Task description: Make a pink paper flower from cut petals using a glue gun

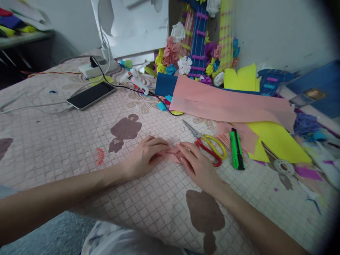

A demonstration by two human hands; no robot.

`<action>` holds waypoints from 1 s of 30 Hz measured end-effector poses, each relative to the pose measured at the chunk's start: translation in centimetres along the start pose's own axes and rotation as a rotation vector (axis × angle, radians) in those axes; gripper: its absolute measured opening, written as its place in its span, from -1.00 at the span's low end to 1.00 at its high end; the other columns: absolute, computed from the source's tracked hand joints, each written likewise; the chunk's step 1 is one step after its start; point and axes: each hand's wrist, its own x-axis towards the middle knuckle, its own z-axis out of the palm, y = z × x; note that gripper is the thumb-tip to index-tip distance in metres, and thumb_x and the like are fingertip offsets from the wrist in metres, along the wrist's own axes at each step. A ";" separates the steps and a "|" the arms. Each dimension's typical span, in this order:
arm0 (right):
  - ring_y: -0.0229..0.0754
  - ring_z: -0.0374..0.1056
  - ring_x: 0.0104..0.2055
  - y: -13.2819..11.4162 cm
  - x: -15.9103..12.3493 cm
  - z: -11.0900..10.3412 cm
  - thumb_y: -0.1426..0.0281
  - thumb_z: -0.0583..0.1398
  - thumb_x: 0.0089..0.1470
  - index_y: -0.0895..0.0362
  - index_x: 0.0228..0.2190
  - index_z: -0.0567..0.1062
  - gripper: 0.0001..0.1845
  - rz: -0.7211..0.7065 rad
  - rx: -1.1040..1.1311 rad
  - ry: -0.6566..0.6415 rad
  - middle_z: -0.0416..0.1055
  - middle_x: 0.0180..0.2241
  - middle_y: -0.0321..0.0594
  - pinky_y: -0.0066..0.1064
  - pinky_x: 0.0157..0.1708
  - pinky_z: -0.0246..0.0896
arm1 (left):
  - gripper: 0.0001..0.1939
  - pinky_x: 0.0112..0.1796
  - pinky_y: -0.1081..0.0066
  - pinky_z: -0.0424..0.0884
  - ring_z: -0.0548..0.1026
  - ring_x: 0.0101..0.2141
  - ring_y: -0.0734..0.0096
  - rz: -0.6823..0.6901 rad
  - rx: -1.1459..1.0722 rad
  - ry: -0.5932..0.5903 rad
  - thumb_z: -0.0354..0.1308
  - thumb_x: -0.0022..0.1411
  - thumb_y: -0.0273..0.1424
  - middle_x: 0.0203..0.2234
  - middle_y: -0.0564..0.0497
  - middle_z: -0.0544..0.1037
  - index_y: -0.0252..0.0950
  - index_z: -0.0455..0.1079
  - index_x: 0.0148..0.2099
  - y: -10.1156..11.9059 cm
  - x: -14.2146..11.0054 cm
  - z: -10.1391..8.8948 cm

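A small piece of pink paper (171, 156) lies on the patterned tablecloth between my two hands, partly hidden under the fingers. My left hand (147, 154) holds its left side, fingers bent together over it. From the right, my right hand (198, 165) pinches the other side with the fingertips. Just beyond the right hand rest scissors (209, 144) with red and yellow handles, blades partly apart. Beside them is a green and black box cutter (236, 150).
A long pink paper sheet (228, 101) and yellow paper (281, 140) lie at the back right. Behind them stand paper guitars (199, 39) with crumpled flowers. A phone (91, 95), a power strip (97, 69) and a white glue gun (136, 79) with its cord occupy the back left.
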 end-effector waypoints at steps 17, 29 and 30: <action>-0.13 0.38 -0.15 0.3 0.2 0.1 0.52 0.04 0.17 0.15 -0.16 0.44 -0.75 -0.248 -0.193 -0.015 0.43 -0.12 -0.11 -0.27 -0.17 0.32 | -0.75 -0.07 0.20 0.34 0.37 -0.09 0.23 -0.001 0.004 -0.065 0.20 0.13 -0.42 -0.10 -0.10 0.41 -0.28 0.40 -0.10 0.5 0.1 -1.0; -0.21 0.33 -0.33 0.6 2.7 -0.3 0.46 0.07 0.13 0.09 -0.41 0.39 -0.88 0.163 0.174 -0.056 0.40 -0.39 -0.27 -0.37 -0.33 0.20 | -0.86 -0.32 0.42 0.31 0.42 -0.35 0.41 -0.111 0.054 -0.127 0.04 0.22 -0.48 -0.41 0.00 0.49 -0.32 0.44 -0.26 -0.2 2.2 -1.6; -0.22 0.32 -0.35 0.7 2.8 -0.2 0.46 0.08 0.12 0.09 -0.43 0.38 -0.88 0.179 0.167 -0.056 0.40 -0.41 -0.28 -0.37 -0.34 0.19 | -0.87 -0.36 0.44 0.30 0.42 -0.37 0.43 -0.148 0.057 -0.118 0.06 0.20 -0.48 -0.42 0.02 0.49 -0.31 0.43 -0.26 -0.3 2.3 -1.6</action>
